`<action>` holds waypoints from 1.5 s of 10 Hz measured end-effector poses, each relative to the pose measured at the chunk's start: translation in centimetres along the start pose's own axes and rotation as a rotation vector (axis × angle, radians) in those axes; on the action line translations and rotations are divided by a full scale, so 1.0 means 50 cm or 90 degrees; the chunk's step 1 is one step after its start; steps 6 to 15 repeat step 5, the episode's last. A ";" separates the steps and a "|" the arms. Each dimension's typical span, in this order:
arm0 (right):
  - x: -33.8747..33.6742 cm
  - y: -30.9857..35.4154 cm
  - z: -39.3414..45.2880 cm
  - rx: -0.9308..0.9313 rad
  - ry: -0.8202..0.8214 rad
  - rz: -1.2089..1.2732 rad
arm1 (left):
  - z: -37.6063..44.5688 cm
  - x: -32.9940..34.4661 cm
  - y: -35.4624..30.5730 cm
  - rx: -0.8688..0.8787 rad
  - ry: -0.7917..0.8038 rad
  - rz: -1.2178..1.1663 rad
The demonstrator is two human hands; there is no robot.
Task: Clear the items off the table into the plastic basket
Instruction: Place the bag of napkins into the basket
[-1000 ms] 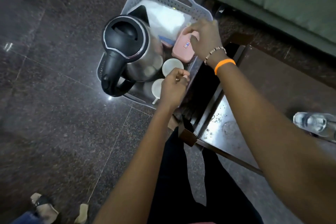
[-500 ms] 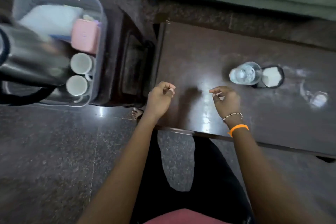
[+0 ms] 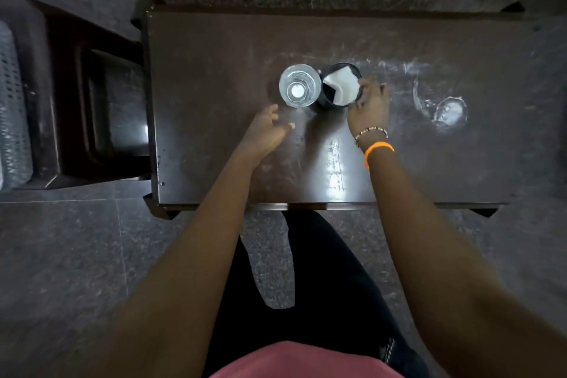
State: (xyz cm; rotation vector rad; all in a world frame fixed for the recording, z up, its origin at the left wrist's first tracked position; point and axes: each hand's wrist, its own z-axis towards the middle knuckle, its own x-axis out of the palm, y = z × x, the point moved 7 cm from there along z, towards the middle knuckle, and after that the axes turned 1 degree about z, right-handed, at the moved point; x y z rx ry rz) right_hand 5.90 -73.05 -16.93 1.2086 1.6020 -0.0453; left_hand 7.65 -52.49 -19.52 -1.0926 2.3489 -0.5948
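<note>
On the dark wooden table point(image 3: 214, 70) a clear plastic bottle point(image 3: 300, 89) stands upright, seen from above. Touching its right side is a black round holder point(image 3: 339, 86) with white paper napkins in it. My right hand point(image 3: 369, 107) reaches the holder's right rim, fingertips touching it, without a closed grip. A little short of the bottle, my left hand point(image 3: 267, 132) hovers empty with its fingers spread. A clear glass point(image 3: 449, 109) stands further right on the table. Only a sliver of the grey plastic basket point(image 3: 12, 107) shows at the far left edge.
A dark wooden stool point(image 3: 92, 101) stands between the basket and the table's left end. Whitish smears mark the tabletop around the glass. The floor is dark speckled stone point(image 3: 61, 255). My legs are at the table's near edge.
My view has swung right from the basket to the table. Both hands have left the basket and moved forward over the tabletop, the right one up to the napkin holder, the left toward the bottle.
</note>
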 end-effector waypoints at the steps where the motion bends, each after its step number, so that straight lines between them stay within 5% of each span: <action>1: 0.010 -0.016 0.031 0.060 0.058 0.003 | 0.029 0.009 -0.010 -0.012 -0.002 0.048; 3: 0.034 -0.036 0.052 0.113 0.169 0.055 | 0.053 0.023 -0.022 0.005 0.024 0.057; 5: -0.002 -0.011 0.038 0.031 0.149 0.094 | 0.006 -0.005 -0.021 0.010 -0.051 0.027; 15: -0.002 -0.011 0.038 0.031 0.149 0.094 | 0.006 -0.005 -0.021 0.010 -0.051 0.027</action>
